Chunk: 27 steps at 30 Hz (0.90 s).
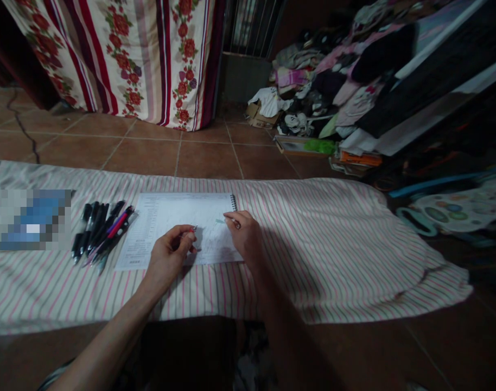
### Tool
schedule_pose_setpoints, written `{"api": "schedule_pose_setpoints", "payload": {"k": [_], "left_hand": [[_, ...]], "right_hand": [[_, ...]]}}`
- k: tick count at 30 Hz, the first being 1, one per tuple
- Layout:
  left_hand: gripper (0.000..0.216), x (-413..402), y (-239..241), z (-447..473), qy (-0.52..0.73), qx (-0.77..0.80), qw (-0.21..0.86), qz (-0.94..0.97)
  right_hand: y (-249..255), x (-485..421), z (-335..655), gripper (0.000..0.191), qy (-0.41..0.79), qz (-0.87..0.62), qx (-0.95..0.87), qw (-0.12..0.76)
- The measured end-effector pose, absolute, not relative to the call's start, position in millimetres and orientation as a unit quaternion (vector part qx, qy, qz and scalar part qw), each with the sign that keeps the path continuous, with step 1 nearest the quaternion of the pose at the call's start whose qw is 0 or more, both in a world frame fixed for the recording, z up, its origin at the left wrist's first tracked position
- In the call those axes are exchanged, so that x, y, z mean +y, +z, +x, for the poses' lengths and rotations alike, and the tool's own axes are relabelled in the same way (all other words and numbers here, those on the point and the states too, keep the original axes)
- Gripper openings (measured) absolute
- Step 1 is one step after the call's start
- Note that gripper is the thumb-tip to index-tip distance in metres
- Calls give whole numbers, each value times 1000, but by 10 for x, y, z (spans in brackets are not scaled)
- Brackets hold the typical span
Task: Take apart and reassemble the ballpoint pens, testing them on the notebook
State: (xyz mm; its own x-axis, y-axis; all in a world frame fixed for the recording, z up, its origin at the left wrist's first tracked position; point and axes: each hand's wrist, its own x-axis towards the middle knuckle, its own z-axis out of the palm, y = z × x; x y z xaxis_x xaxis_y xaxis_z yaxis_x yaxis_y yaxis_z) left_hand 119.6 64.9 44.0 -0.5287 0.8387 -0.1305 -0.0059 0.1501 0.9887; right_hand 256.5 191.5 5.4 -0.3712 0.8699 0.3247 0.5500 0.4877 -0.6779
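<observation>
My left hand (172, 247) is closed in a pinch above the notebook. Between its fingertips shows a small piece with red and a silvery tip (194, 229), perhaps part of a pen. On the right side of the page, my right hand (246, 233) is also closed. A slim pale teal piece (220, 221) pokes out of its fingers; its kind is not clear. Beneath both hands lies a spiral notebook (175, 209) with printed and faintly marked white paper. Left of it rests a bunch of pens (103, 231), mostly black, one pink and purple.
A striped cloth (333, 244) covers the low surface. At its left end is a blurred-out blue rectangle (36, 217). Beyond the tiled floor (150, 152) hangs a flowered curtain (121, 54). Piled clothes (333, 81) fill the back right, and a patterned chair (455, 206) stands at right.
</observation>
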Motion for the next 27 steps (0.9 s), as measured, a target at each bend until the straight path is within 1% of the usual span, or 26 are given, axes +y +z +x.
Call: {"api": "schedule_pose_setpoints", "payload": {"k": [3,6,10,17,21,27], "left_hand": [[26,645,458,1200,571,662,370,313],[27,640,461,1194,569,664,368,318],[28,635,423,1179,571,659,368,324],[28,634,399,1165,565,662,374,319],[28,634,421,1157,561,668,373,317],[28,638,426,1146,557,671,384,303]], "right_hand": [[15,1872,2511,21,190,-445,-828,282],[-17,1840,2473,23,168,-444,-843,251],[-32,1820,2445,23,164,-450,-842,247],[-23,1825,2437,18,175,-452,-834,264],[5,1828,2433,19,242,-445,-805,307],[73,1825,2397,21,440,-397,-718,365]]}}
